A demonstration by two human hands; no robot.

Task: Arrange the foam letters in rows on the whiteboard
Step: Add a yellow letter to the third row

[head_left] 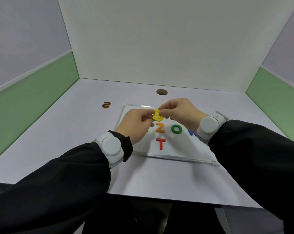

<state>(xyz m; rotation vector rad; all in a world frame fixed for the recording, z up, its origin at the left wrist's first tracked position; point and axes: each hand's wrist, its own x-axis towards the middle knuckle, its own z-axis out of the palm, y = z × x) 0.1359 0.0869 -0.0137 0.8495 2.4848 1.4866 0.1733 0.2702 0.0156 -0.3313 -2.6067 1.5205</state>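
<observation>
- Far left on the desk (61, 125), one brown letter (106, 104) waits off the whiteboard (180, 149), not yet in a row.
- My left hand (136, 123) pinches the yellow letter (157, 115) on its near edge, holding it up above the board.
- My right hand (180, 112) pinches its far edge, probably to turn it the right way.
- Below: orange Z (160, 128), green O (176, 129), a blue letter (192, 132) half hidden behind my wrist, and red T (161, 143) starting the next row.
</observation>
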